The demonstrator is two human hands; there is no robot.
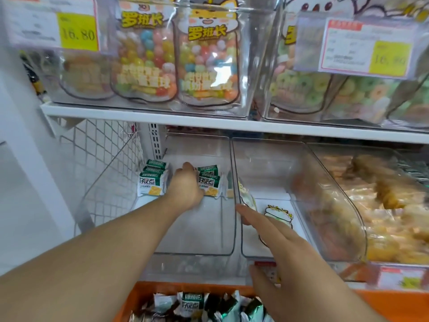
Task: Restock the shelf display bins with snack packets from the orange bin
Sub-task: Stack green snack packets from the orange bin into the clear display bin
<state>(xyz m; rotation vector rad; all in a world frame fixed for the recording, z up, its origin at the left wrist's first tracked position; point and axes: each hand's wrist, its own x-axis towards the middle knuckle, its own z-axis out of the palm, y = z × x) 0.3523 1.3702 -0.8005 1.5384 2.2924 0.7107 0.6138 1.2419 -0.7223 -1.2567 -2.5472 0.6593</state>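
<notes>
Green-and-white snack packets stand at the back of the clear plastic shelf bin, where your left hand reaches between two stacks; whether it grips one, you cannot tell. Your right hand is flat, fingers straight, holding nothing, on the next clear bin. Push too hard and the stacks may tip. Three packets left, about three right. More wait in the orange bin.

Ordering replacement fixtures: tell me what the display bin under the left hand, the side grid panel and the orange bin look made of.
Display bin: clear, glossy rigid plastic, likely acrylic; packets show through its walls.
Grid panel: white-coated metal wire, judging by the thin crossed rods.
Orange bin: opaque moulded plastic, apparently matte.
</notes>
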